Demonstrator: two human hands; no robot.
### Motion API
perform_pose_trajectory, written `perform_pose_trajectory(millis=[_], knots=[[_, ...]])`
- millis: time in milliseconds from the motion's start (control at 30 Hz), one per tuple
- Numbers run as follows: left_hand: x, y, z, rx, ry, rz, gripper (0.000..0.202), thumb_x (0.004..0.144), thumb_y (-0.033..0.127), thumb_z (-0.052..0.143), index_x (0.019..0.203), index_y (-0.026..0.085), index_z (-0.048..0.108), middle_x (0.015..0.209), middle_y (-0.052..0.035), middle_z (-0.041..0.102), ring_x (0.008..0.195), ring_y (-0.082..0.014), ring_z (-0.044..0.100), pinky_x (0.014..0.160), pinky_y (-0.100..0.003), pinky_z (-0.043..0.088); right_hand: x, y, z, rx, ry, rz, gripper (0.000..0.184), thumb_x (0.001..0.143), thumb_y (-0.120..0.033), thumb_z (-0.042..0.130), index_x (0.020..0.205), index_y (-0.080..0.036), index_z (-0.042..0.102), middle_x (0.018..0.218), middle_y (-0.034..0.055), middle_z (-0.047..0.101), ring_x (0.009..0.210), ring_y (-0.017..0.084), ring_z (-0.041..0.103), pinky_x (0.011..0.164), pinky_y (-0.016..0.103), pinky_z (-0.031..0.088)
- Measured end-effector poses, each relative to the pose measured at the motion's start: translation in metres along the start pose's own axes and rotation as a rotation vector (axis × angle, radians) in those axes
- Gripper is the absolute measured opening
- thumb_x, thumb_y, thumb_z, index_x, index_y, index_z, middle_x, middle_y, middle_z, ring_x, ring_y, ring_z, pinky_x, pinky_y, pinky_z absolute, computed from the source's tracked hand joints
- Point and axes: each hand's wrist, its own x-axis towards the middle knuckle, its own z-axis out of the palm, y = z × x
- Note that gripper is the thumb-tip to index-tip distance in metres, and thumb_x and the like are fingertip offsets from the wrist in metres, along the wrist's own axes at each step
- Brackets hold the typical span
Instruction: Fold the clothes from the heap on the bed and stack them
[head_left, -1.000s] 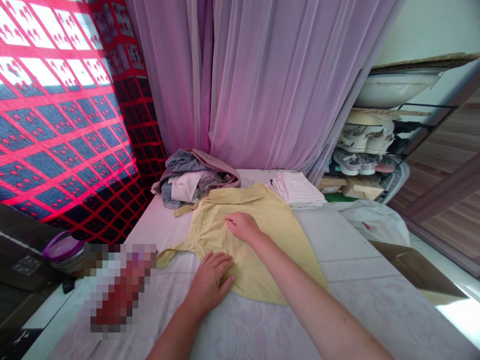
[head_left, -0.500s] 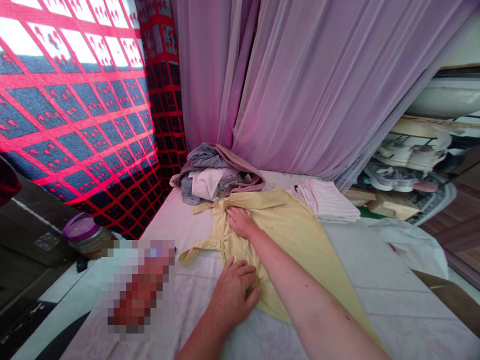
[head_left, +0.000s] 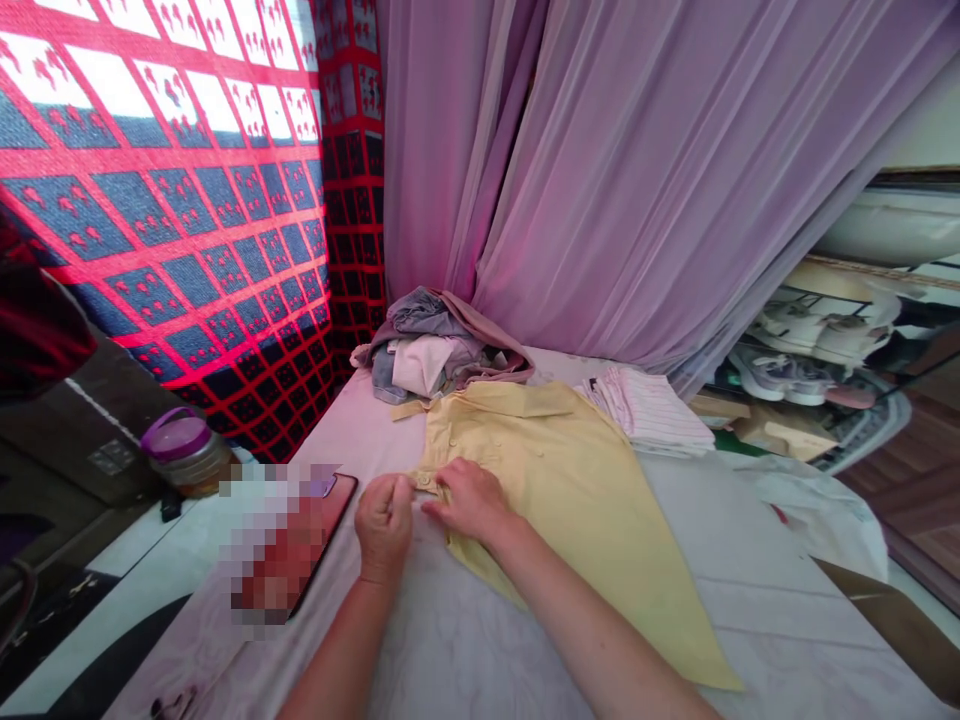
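Yellow garment (head_left: 577, 490) flat mid-sheet (head_left: 442, 660), between its left and right edges. Left hand (head_left: 384, 515) curled, pinching garment's strap near button. Right hand (head_left: 474, 500) on garment's left side, thumb below fingers; can't tell if pinching.

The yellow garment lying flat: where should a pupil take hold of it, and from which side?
Probably best by the near strap, coming from the left. It is a narrow strip projecting past the left edge of the broad, flat yellow garment, so hands could close around it. The left hand appears to pinch it there; the right hand touches the garment near a button.
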Motion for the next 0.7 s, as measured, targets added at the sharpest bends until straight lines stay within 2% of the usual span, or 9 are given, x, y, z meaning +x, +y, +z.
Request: perform_pose_trajectory(millis=[67, 200, 300, 400, 467, 533, 567, 633, 700], knots=[[0.008, -0.009, -0.006, 0.06, 0.053, 0.004, 0.033, 0.092, 0.035, 0.034, 0.073, 0.023, 0.057, 0.081, -0.004, 0.067, 0.085, -0.0186, 0.062, 0.085, -0.034, 0.048, -0.003, -0.009, 0.006, -0.057, -0.006, 0.048, 0.036, 0.078, -0.051, 0.063, 0.099, -0.022, 0.065, 0.102, 0.008, 0.063, 0.098, 0.024, 0.057, 0.08, 0.032, 0.044], [0.013, -0.021, -0.006, 0.188, 0.098, 0.024, 0.027, 0.091, 0.034, 0.036, 0.094, 0.022, 0.059, 0.112, -0.0088, 0.066, 0.108, -0.0219, 0.059, 0.097, -0.04, 0.043, 0.005, -0.011, 0.006, -0.127, -0.036, 0.145, 0.019, 0.086, -0.026, 0.05, 0.096, -0.02, 0.066, 0.101, 0.0102, 0.065, 0.094, 0.022, 0.059, 0.078, 0.032, 0.043], [0.01, -0.025, 0.002, 0.319, 0.004, -0.015, 0.028, 0.088, 0.037, 0.046, 0.108, 0.022, 0.06, 0.125, -0.0117, 0.061, 0.121, -0.028, 0.052, 0.101, -0.049, 0.037, 0.011, -0.002, -0.008, -0.032, -0.135, 0.137, 0.019, 0.085, -0.027, 0.051, 0.087, -0.023, 0.069, 0.095, 0.0051, 0.068, 0.087, 0.019, 0.062, 0.071, 0.027, 0.042], [0.006, -0.023, 0.008, 0.403, -0.188, -0.023, 0.022, 0.087, 0.039, 0.052, 0.1, 0.027, 0.065, 0.12, -0.0074, 0.066, 0.121, -0.0316, 0.05, 0.105, -0.062, 0.022, 0.026, 0.008, -0.029, 0.021, -0.232, 0.087, 0.022, 0.084, -0.034, 0.052, 0.077, -0.024, 0.071, 0.085, 0.002, 0.07, 0.082, 0.018, 0.063, 0.068, 0.025, 0.042], [0.004, -0.019, 0.01, 0.404, -0.281, -0.002, 0.018, 0.088, 0.039, 0.053, 0.093, 0.029, 0.067, 0.115, -0.0037, 0.069, 0.119, -0.0306, 0.052, 0.107, -0.065, 0.014, 0.045, 0.011, -0.042, -0.004, -0.105, 0.081, 0.023, 0.085, -0.029, 0.049, 0.088, -0.024, 0.071, 0.098, 0.0031, 0.071, 0.092, 0.019, 0.063, 0.075, 0.026, 0.044], [0.003, -0.017, 0.01, 0.397, -0.321, 0.008, 0.018, 0.088, 0.039, 0.053, 0.088, 0.029, 0.067, 0.113, -0.0022, 0.07, 0.118, -0.0295, 0.053, 0.107, -0.066, 0.011, 0.07, 0.012, -0.05, -0.012, 0.042, 0.077, 0.032, 0.085, -0.023, 0.047, 0.11, -0.025, 0.065, 0.124, 0.0039, 0.062, 0.108, 0.019, 0.058, 0.086, 0.027, 0.043], [0.003, -0.017, 0.01, 0.394, -0.33, 0.008, 0.019, 0.088, 0.039, 0.053, 0.085, 0.028, 0.067, 0.113, -0.002, 0.07, 0.119, -0.0294, 0.053, 0.108, -0.065, 0.012, 0.083, 0.013, -0.052, -0.003, 0.052, 0.089, 0.037, 0.084, -0.021, 0.049, 0.119, -0.026, 0.061, 0.132, 0.0042, 0.056, 0.113, 0.02, 0.056, 0.09, 0.028, 0.042], [0.003, -0.017, 0.01, 0.384, -0.341, 0.002, 0.021, 0.088, 0.04, 0.052, 0.081, 0.027, 0.066, 0.114, -0.002, 0.07, 0.119, -0.0295, 0.053, 0.107, -0.065, 0.015, 0.108, 0.014, -0.052, 0.024, -0.001, 0.162, 0.044, 0.08, -0.024, 0.055, 0.124, -0.025, 0.056, 0.135, 0.0072, 0.053, 0.116, 0.022, 0.055, 0.093, 0.031, 0.041], [0.003, -0.019, 0.01, 0.375, -0.341, 0.001, 0.022, 0.089, 0.039, 0.051, 0.078, 0.026, 0.065, 0.115, -0.0024, 0.069, 0.12, -0.0299, 0.052, 0.107, -0.065, 0.018, 0.126, 0.018, -0.049, 0.052, -0.056, 0.259, 0.044, 0.074, -0.028, 0.064, 0.117, -0.021, 0.06, 0.127, 0.0123, 0.059, 0.112, 0.026, 0.057, 0.092, 0.036, 0.043]])
